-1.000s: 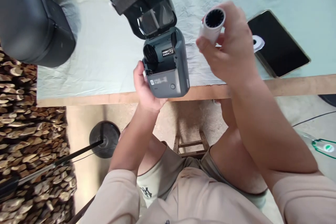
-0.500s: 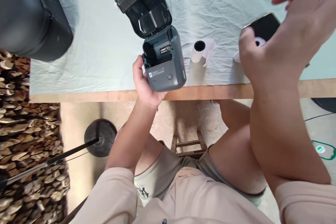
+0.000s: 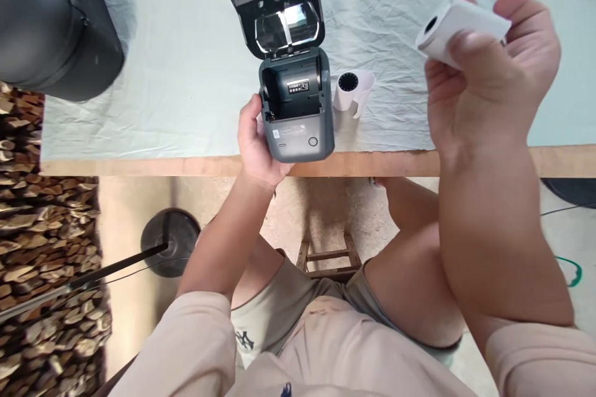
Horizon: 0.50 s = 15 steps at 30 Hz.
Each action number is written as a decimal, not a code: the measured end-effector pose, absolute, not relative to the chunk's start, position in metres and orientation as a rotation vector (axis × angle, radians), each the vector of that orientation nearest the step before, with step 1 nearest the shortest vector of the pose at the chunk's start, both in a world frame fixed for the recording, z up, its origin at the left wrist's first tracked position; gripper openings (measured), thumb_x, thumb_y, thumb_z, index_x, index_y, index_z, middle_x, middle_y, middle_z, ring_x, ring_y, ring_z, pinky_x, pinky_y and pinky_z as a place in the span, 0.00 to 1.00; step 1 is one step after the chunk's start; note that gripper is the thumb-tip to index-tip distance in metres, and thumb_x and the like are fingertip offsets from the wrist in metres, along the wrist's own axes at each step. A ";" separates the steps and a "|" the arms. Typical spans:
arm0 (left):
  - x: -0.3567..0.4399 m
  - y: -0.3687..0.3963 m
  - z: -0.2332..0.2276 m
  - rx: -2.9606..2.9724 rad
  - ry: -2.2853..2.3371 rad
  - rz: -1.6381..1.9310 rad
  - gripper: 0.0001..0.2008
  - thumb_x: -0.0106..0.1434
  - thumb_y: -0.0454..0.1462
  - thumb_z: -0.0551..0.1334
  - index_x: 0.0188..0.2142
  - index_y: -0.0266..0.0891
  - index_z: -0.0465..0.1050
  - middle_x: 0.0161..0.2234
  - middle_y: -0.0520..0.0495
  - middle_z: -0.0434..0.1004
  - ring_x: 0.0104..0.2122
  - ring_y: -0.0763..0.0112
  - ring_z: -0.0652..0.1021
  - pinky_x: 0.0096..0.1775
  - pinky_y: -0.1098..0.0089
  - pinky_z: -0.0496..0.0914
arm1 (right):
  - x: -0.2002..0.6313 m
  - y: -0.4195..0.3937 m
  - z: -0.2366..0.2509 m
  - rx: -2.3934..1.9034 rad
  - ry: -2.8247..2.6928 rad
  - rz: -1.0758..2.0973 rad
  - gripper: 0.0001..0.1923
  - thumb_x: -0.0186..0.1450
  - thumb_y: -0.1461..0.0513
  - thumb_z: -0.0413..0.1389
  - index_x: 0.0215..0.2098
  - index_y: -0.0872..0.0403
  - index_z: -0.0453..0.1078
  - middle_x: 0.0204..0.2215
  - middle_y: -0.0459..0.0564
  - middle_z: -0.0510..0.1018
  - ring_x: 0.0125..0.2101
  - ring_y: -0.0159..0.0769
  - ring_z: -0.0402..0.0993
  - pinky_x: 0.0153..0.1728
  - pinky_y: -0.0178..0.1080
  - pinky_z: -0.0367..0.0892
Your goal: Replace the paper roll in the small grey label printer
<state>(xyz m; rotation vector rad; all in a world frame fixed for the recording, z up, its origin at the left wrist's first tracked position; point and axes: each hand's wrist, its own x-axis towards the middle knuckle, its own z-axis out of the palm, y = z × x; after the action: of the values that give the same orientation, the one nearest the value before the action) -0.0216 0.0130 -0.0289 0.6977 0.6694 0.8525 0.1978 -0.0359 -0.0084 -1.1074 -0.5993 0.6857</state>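
Note:
My left hand (image 3: 259, 146) is closed around the lower left side of a dark grey label printer (image 3: 298, 136), held up near the table's front edge. The printer's lid (image 3: 279, 6) stands wide open, and the paper bay (image 3: 293, 84) inside holds no roll. In my right hand (image 3: 493, 68) is a white paper roll (image 3: 465, 25) with a black core, gripped between thumb and fingers above the table. Just right of the printer, a second white roll (image 3: 345, 96) stands on the cloth with its loose end curling outward.
A black case (image 3: 60, 37) sits at the table's left. Pale green cloth (image 3: 177, 87) covers the table up to its wooden edge (image 3: 186, 167). Stacked firewood (image 3: 51, 260) and a round black stand base (image 3: 170, 242) are on the left below. A wooden stool (image 3: 328, 254) shows between my legs.
My right hand has lifted the white roll off the table and turned it. The phone seen beneath that hand earlier is no longer visible. The printer has tipped more upright and shifted slightly right.

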 end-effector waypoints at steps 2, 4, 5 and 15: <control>-0.021 0.012 -0.027 0.711 0.697 0.862 0.25 0.59 0.58 0.54 0.44 0.46 0.74 0.51 0.48 0.78 0.60 0.56 0.71 0.57 0.58 0.73 | 0.196 -0.024 -0.011 -1.056 -0.470 0.775 0.18 0.52 0.65 0.54 0.40 0.50 0.55 0.37 0.41 0.72 0.38 0.22 0.75 0.46 0.32 0.73; -0.020 0.011 -0.026 0.710 0.738 0.871 0.25 0.59 0.58 0.53 0.43 0.45 0.74 0.50 0.47 0.78 0.60 0.56 0.70 0.57 0.58 0.72 | 0.195 -0.015 -0.015 -1.033 -0.374 0.831 0.17 0.56 0.65 0.54 0.43 0.48 0.57 0.39 0.40 0.73 0.38 0.20 0.75 0.48 0.29 0.73; -0.021 0.010 -0.026 0.706 0.757 0.873 0.25 0.60 0.58 0.52 0.43 0.45 0.74 0.50 0.47 0.79 0.61 0.56 0.70 0.57 0.57 0.72 | 0.195 -0.011 -0.019 -1.004 -0.328 0.865 0.18 0.57 0.64 0.54 0.44 0.47 0.58 0.41 0.40 0.73 0.40 0.20 0.75 0.50 0.28 0.72; -0.024 0.007 -0.028 0.701 0.778 0.885 0.28 0.62 0.59 0.50 0.43 0.41 0.74 0.45 0.44 0.80 0.61 0.51 0.69 0.55 0.54 0.72 | 0.207 -0.001 -0.040 -0.998 -0.444 0.956 0.17 0.59 0.48 0.53 0.41 0.47 0.63 0.55 0.51 0.70 0.67 0.38 0.52 0.55 0.46 0.68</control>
<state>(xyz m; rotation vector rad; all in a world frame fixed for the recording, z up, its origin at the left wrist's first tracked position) -0.0240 0.0069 -0.0284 0.7009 0.7775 0.8846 0.2071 -0.0014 -0.0402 -0.9984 -0.4436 0.9559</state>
